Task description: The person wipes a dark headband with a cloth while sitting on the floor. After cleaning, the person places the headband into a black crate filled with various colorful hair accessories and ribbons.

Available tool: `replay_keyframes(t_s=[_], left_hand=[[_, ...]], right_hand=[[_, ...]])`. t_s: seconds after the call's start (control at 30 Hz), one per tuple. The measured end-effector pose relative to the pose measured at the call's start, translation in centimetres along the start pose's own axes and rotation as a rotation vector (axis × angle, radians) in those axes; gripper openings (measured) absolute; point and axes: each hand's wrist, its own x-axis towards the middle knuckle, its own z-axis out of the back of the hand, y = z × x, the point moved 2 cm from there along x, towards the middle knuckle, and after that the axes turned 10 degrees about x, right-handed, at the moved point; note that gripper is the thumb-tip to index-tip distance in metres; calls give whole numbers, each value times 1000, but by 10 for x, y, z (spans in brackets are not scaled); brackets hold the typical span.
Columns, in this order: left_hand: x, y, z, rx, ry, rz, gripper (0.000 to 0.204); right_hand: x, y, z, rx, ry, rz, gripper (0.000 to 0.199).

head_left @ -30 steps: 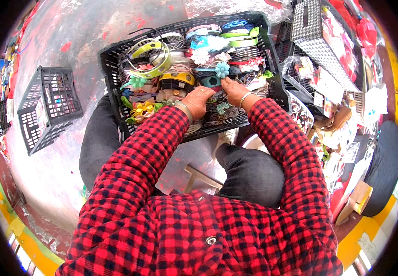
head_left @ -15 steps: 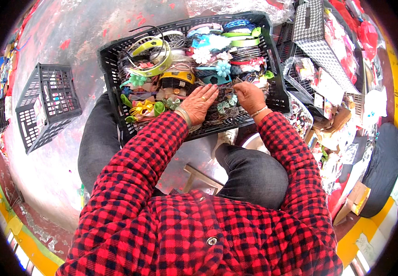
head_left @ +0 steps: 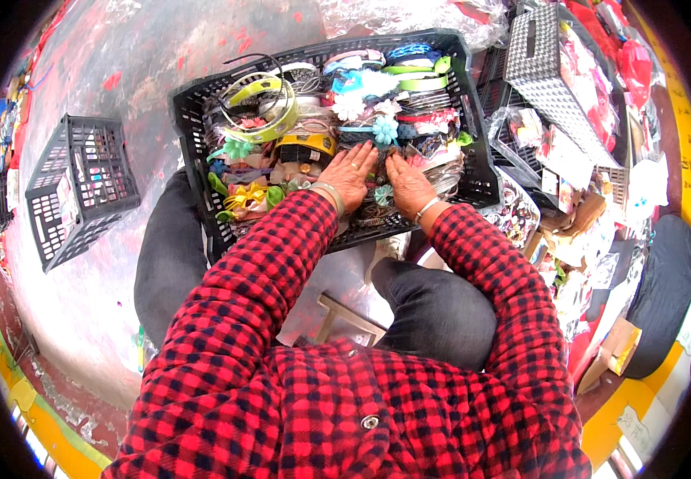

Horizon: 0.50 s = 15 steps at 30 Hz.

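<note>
In front of me a black plastic crate (head_left: 485, 172) is packed with rows of headbands, many with bows and flowers. My left hand (head_left: 349, 176) lies over the headbands near the crate's front, its fingers stretched out. My right hand (head_left: 409, 185) rests opposite on the front right rows, fingers also extended. Between the hands sits a mint-green flower (head_left: 383, 194), and a light-blue flower (head_left: 385, 129) is just beyond the fingertips. A yellow-green headband (head_left: 277, 124) stands up at the left, and a yellow bow (head_left: 247, 196) lies at the front left.
An open black basket (head_left: 82, 188) stands on the floor at the left. To the right are a grey-and-white patterned box (head_left: 557, 76), a piled heap of packets and a small cardboard box (head_left: 619, 345). A wooden stool piece (head_left: 345, 311) shows between my legs.
My right hand has moved left and down, its curled fingers now extended over the headbands. My left hand has shifted slightly. The crate appears a little lower in view.
</note>
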Motion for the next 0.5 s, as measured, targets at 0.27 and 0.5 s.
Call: replay_keyframes(t_s=[0.27,0.5], left_hand=[[-12,-2,19,-11,-75,-88,65],[-79,-10,28,-30,-105,-189,29]], right_hand=[[0,-12,18,191,86,-38,51],[-47,-3,65,258,72,-93,31]])
